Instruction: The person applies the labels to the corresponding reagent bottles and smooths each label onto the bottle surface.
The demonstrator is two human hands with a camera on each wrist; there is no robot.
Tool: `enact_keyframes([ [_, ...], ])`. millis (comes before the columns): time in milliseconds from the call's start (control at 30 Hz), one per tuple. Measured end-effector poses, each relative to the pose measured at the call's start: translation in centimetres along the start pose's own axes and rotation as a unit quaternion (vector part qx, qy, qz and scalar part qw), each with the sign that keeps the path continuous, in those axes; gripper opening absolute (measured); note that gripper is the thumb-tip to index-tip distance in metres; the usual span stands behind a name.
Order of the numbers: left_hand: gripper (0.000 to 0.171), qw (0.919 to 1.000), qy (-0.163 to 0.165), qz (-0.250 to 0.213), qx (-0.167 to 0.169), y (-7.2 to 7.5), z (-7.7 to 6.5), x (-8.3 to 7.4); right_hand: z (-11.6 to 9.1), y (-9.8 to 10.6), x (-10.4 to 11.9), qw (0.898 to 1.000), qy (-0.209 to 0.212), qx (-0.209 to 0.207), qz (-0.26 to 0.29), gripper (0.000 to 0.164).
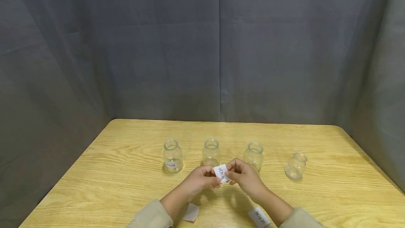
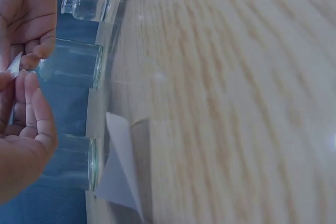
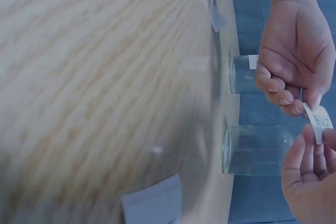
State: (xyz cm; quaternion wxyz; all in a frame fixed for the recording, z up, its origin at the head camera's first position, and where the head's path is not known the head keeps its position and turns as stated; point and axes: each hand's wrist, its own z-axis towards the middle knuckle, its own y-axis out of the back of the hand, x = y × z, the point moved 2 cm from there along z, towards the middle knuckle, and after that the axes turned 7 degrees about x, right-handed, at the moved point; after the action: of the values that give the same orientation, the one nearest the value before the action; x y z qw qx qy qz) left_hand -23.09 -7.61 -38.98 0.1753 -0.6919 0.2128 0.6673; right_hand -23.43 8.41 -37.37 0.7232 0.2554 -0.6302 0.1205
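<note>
Both hands meet over the table in front of a row of glass jars. My left hand [image 1: 202, 179] pinches one edge of a small white label [image 1: 220, 172] with dark handwritten characters. The opposite edge is pinched between thumb and fingers of my right hand [image 1: 246, 177]. In the right wrist view the label [image 3: 318, 119] looks slightly bent between the two sets of fingertips. Just behind the hands stand two clear jars, the middle-left jar [image 1: 211, 150] and the middle-right jar [image 1: 254, 156], both partly covered by the fingers.
At the left of the row, a glass jar [image 1: 171, 150] bears a label low on its front. A smaller jar [image 1: 296, 166] stands at the right. A creased white paper piece [image 1: 191, 212] lies near my left forearm, and another written label [image 1: 259, 217] by my right forearm.
</note>
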Motion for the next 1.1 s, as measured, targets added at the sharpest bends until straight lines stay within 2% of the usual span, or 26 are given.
enact_keyframes([
  [233,0.017,0.9999,-0.004,-0.003,-0.015,0.3,-0.3,0.3,0.0,0.1,-0.2,1.000,-0.005,0.014,-0.020,0.015],
  [400,0.019,0.9998,-0.014,-0.007,-0.013,0.3,-0.3,0.3,-0.2,0.2,-0.4,0.999,-0.006,0.024,-0.021,0.020],
  [600,0.017,0.9985,-0.029,-0.033,-0.033,0.4,0.1,-0.1,-0.1,0.2,-0.1,0.999,-0.004,0.033,0.009,0.030],
  [700,0.014,0.9975,-0.028,-0.049,-0.043,0.3,0.1,-0.3,-0.2,0.1,0.1,0.999,0.000,0.024,0.034,0.030],
  [867,0.012,0.9981,-0.029,-0.044,-0.030,0.2,0.0,-0.4,-0.5,0.3,0.4,0.998,0.011,0.011,0.065,0.031],
  [1000,0.019,0.9985,-0.037,-0.038,-0.011,0.2,-0.1,-0.6,-0.9,0.5,0.7,0.998,0.019,0.024,0.062,0.032],
  [1100,0.023,0.9990,-0.028,-0.034,0.009,0.2,-0.4,-0.6,-1.3,0.6,0.7,0.997,0.023,0.045,0.059,0.032],
])
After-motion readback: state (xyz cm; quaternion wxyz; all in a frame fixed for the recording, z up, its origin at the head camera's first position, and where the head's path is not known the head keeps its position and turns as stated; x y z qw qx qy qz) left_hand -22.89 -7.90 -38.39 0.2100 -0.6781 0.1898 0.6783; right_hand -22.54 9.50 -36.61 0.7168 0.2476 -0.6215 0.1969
